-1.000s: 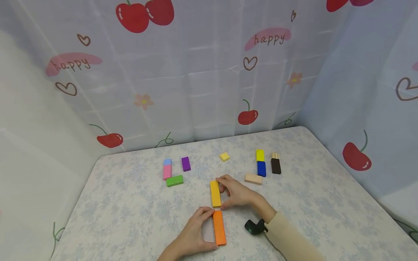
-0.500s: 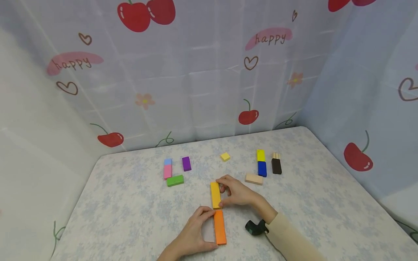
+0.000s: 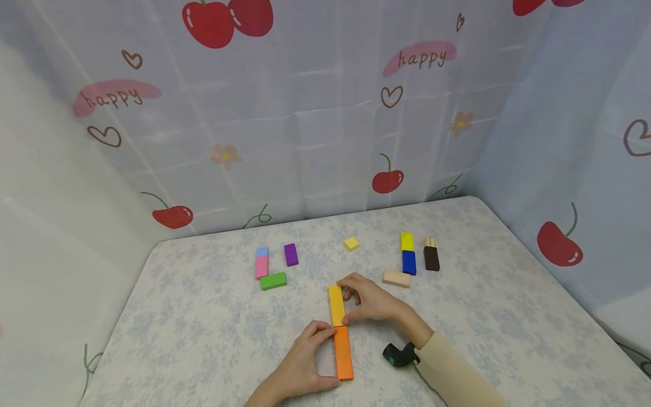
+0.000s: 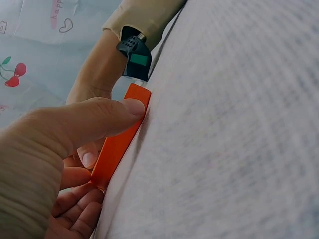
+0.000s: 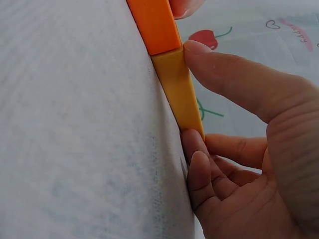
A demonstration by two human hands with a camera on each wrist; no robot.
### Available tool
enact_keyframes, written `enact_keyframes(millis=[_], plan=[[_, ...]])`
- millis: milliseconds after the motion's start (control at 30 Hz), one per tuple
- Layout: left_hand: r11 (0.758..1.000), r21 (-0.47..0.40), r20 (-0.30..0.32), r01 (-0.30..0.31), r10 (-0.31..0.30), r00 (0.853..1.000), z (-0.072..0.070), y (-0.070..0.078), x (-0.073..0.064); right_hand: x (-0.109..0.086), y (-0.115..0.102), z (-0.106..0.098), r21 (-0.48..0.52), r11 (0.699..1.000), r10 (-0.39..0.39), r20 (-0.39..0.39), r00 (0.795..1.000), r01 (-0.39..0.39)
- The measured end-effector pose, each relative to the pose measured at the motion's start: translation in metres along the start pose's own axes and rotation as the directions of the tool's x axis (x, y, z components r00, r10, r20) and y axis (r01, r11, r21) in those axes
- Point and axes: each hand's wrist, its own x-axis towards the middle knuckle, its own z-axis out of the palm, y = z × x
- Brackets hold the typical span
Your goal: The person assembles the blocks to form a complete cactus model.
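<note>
My left hand (image 3: 301, 364) grips a long orange block (image 3: 343, 353) lengthwise, thumb at its near end and fingers at its far end. A yellow-orange block (image 3: 337, 306) lies in line beyond it, held the same way by my right hand (image 3: 373, 299). In the right wrist view the end of the orange block (image 5: 158, 25) meets the end of the yellow-orange block (image 5: 177, 92). The left wrist view shows the thumb on one end of the orange block (image 4: 117, 147), which lies flat on the cloth.
Behind the hands lie a green block (image 3: 273, 281), a pink and light-blue pair (image 3: 261, 265), a purple block (image 3: 291, 255), a small pale-yellow block (image 3: 351, 243), a beige block (image 3: 396, 278), a yellow and blue pair (image 3: 409, 262) and a dark brown piece (image 3: 432, 258). A black wrist device (image 3: 400, 355) sits by the right sleeve.
The small gap between the orange and yellow-orange blocks has closed, and their ends now touch. Both hands keep their holds; my right thumb has moved in against its block's near end.
</note>
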Motion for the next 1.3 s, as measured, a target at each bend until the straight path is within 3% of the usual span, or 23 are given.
enact_keyframes(millis=[833, 967, 1133, 1200, 1300], plan=[[1.000, 0.002, -0.007, -0.005, 0.005, 1.000, 0.000, -0.001, -0.002, 0.000, 0.002, 0.000, -0.027, 1.000, -0.013, -0.004, 1.000, 0.012], [1.000, -0.006, -0.040, 0.006, -0.006, 0.999, -0.001, 0.000, -0.002, 0.000, 0.002, -0.001, -0.014, 1.000, -0.008, 0.002, 1.000, 0.008], [0.998, 0.058, -0.122, -0.029, 0.036, 0.992, -0.005, -0.002, 0.005, -0.001, 0.002, -0.006, 0.019, 1.000, -0.006, 0.001, 1.000, 0.006], [0.993, 0.105, -0.121, -0.048, 0.061, 0.991, -0.007, -0.004, 0.008, -0.002, 0.001, -0.009, 0.028, 1.000, -0.004, -0.008, 1.000, 0.004], [0.990, 0.130, -0.065, -0.052, 0.061, 0.996, -0.009, -0.008, 0.013, -0.001, 0.001, -0.014, 0.027, 1.000, 0.004, -0.043, 0.999, -0.003]])
